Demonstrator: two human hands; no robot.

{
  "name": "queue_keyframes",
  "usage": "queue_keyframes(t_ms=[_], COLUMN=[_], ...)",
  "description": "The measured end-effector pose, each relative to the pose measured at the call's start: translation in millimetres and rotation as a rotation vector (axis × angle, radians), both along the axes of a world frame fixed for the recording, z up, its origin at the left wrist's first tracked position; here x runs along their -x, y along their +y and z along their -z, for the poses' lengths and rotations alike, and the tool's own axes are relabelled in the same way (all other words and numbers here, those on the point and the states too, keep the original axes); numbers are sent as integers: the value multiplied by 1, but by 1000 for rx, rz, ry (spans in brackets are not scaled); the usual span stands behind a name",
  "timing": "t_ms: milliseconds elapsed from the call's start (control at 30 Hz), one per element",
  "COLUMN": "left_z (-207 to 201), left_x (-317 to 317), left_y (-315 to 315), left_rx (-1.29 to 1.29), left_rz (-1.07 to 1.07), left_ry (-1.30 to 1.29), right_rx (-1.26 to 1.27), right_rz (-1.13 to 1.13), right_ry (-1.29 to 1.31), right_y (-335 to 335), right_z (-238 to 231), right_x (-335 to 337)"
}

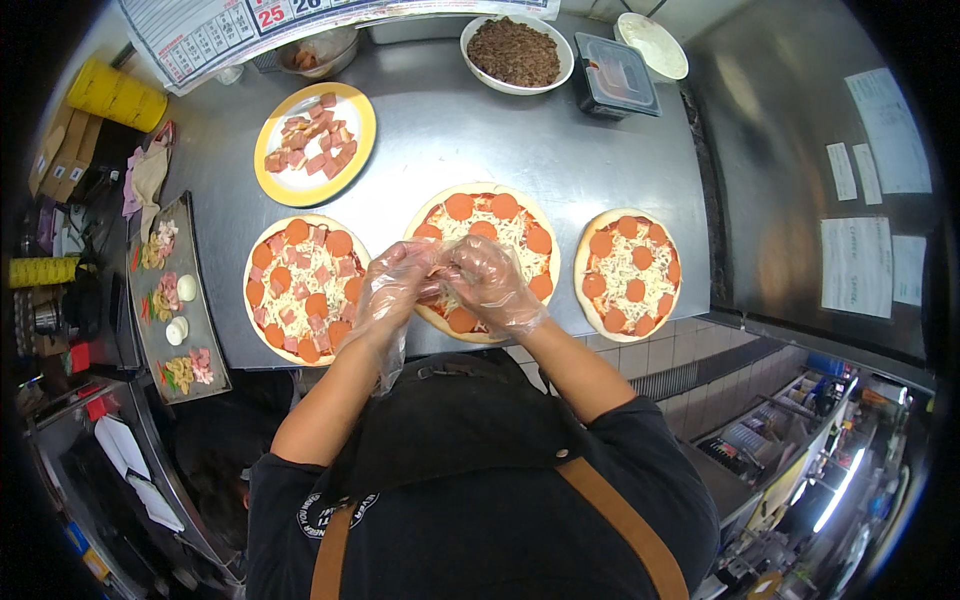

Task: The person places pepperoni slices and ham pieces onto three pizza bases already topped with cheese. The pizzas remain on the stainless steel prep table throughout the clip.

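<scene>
Nearest the camera, the person's dark top and black apron with tan leather straps (620,515) fill the lower middle, and both forearms reach up from it to the near edge of the brushed steel surface (520,150). The left hand (392,285), in a loose clear plastic glove, and the right hand (490,285), gloved the same way, meet fingertip to fingertip over the near left part of the round middle pizza with cheese and pepperoni slices (500,235); the fingers of both are curled together as if pinching a small piece of topping between them, but the crinkled plastic hides what it is, so I cannot tell how tightly either is closed. That pizza lies at the front edge of the surface, between two others: just to its left the round pizza topped with pepperoni and pink ham pieces (300,285), and to its right the smaller round pizza with cheese and pepperoni (628,272), which overhangs the edge. Further back on the left sits a yellow-rimmed white plate of cut ham pieces (312,145). At the far edge stand a white bowl of brown minced meat (516,52), a dark lidded plastic container (614,75) beside it, and a small white dish (652,44). Off to the left lies a long grey tray of small food portions (178,300).
</scene>
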State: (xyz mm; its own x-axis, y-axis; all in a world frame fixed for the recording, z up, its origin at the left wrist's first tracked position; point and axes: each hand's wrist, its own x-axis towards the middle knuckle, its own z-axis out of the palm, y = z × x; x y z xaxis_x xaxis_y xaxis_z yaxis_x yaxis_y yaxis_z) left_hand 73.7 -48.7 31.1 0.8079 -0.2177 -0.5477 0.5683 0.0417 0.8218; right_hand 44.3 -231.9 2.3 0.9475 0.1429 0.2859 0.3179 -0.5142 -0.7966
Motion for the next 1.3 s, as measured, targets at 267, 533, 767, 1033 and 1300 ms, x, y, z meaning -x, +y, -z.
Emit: queue_keyframes(t_ms=[267,533,767,1033,1300], left_z=[15,36,43,71,4], left_x=[-41,-66,-73,-68,-64], left_y=[19,-3,-22,-7,39], left_rx=[-450,-545,-779,-515,163], left_rz=[165,418,509,395,-308], left_ry=[-185,-381,-636,-801,-354], right_rx=[377,689,346,-788,-276], right_rz=[71,78,275,373,-40], right_ry=[403,251,224,238,378], right_y=[-64,-63,-65,-39,50], right_z=[1,21,6,1,-72], right_x=[-60,-91,-70,-65,-24])
